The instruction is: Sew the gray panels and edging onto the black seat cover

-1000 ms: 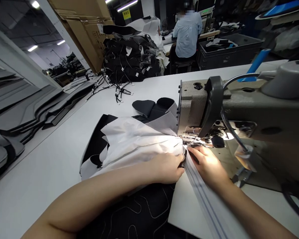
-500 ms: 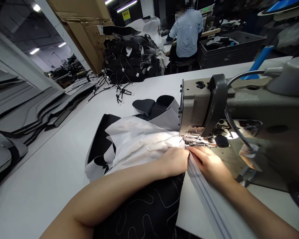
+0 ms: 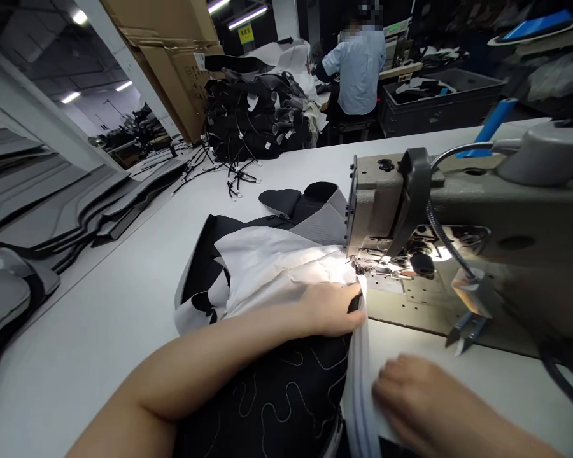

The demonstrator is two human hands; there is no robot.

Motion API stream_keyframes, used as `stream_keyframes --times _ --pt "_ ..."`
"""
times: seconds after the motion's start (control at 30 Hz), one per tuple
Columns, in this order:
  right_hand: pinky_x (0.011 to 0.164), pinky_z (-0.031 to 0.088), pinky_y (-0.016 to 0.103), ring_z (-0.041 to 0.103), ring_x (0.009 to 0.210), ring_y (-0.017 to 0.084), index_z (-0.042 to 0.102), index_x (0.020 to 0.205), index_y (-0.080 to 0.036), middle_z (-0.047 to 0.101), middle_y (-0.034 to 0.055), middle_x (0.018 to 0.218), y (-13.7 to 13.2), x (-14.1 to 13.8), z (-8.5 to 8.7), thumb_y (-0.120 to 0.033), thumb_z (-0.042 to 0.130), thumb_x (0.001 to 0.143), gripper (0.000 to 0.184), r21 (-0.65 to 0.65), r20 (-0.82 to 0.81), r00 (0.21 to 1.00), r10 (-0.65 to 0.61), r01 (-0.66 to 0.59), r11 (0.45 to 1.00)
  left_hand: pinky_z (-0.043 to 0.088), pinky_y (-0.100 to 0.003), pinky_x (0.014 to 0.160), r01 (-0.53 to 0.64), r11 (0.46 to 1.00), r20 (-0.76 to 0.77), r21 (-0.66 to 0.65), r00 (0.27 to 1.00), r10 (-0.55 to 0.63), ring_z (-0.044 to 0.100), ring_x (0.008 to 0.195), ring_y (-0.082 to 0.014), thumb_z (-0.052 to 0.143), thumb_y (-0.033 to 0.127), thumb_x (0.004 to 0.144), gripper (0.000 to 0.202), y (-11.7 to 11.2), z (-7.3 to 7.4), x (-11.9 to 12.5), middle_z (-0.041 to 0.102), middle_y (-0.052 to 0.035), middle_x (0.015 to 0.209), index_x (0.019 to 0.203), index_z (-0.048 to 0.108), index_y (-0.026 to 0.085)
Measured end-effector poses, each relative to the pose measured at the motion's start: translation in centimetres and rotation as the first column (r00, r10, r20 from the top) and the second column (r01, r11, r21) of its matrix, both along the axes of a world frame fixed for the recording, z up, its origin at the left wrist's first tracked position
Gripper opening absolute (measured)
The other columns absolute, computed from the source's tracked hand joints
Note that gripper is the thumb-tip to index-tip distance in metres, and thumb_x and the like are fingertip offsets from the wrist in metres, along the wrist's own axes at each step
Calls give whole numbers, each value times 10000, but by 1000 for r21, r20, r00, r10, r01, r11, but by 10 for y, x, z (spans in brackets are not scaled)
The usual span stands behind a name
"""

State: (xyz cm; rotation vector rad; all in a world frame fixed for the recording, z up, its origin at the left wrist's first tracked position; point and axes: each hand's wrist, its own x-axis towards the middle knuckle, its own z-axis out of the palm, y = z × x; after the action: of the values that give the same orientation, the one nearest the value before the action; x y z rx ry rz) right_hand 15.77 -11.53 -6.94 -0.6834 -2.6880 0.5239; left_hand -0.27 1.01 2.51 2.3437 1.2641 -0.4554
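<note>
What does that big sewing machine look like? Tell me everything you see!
The sewing machine is big, grey-beige metal, standing on the white table at the right. A black lever sits on its head, and a bendy lamp arm lights the needle plate. Some white fabric runs under its foot; the left hand holds that fabric beside it.

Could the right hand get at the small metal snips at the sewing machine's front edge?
Probably yes: the right hand rests at the white striped strip, and only bare white table lies between it and the small metal snips.
</note>
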Motion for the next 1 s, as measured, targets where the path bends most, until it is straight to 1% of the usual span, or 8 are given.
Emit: stream_keyframes --times 0.07,0.13,0.23,0.4,0.57,0.77,0.87,1.0 --pt "532 392 282 535 571 152 592 734 -219 596 13 655 31 20 8 -173 380 869 256 92 -24 959 -282 284 955 481 -389 816 18 999 43 49 999 -20 590 1013 -280 375 452 857 476 -1 -13 3 616 -101 1130 1262 454 214" --pt "600 441 274 591 694 160 632 938 -212 643 34 809 61 35 7 -229 373 913 260 138 -112 855 -506 518 844 493 -383 785 22 997 56 75 998 -26 609 961 -272 363 408 864 411 -2 -20 5 638 -96 1060 1191 501 199" --pt "682 482 296 612 813 192 615 1089 -183 658 63 921 92 39 -9 -262 389 912 298 173 -202 737 -645 675 717 504 -379 742 14 993 63 115 998 -21 631 893 -265 305 322 890 360 -5 -22 6 652 -101 996 1130 528 174" --pt "748 494 301 599 867 189 628 1089 -179 653 74 978 105 20 -26 -210 385 897 311 147 -210 790 -576 608 780 512 -369 685 -4 987 117 158 993 -15 645 820 -254 260 262 914 359 -7 -26 5 665 -88 946 1120 537 164" --pt "744 486 343 575 849 215 605 1144 -138 631 98 973 108 20 -30 -207 402 890 333 146 -185 795 -578 604 783 506 -344 666 31 979 91 203 995 -51 649 797 -242 302 205 892 318 1 -28 10 667 -84 918 1053 572 156" --pt "758 457 325 566 873 193 556 1095 -181 623 72 947 101 26 -11 -151 422 893 244 42 -405 754 -517 580 814 484 -343 753 38 976 119 214 991 -64 633 852 -241 303 230 898 320 16 -29 16 664 -100 948 988 597 143" --pt "696 433 330 538 772 178 536 943 -196 595 52 835 83 21 10 -112 415 859 169 105 -518 818 -251 352 930 471 -348 777 8 993 115 121 993 -22 613 899 -246 314 362 908 359 27 -10 6 658 -91 999 971 604 159" --pt "617 412 322 484 673 174 513 766 -192 554 39 712 62 -9 22 -131 375 871 184 128 -289 957 33 5 992 450 -316 809 35 980 -94 -197 994 -55 578 993 -246 503 499 805 482 31 48 -17 613 -97 1158 1145 571 164"
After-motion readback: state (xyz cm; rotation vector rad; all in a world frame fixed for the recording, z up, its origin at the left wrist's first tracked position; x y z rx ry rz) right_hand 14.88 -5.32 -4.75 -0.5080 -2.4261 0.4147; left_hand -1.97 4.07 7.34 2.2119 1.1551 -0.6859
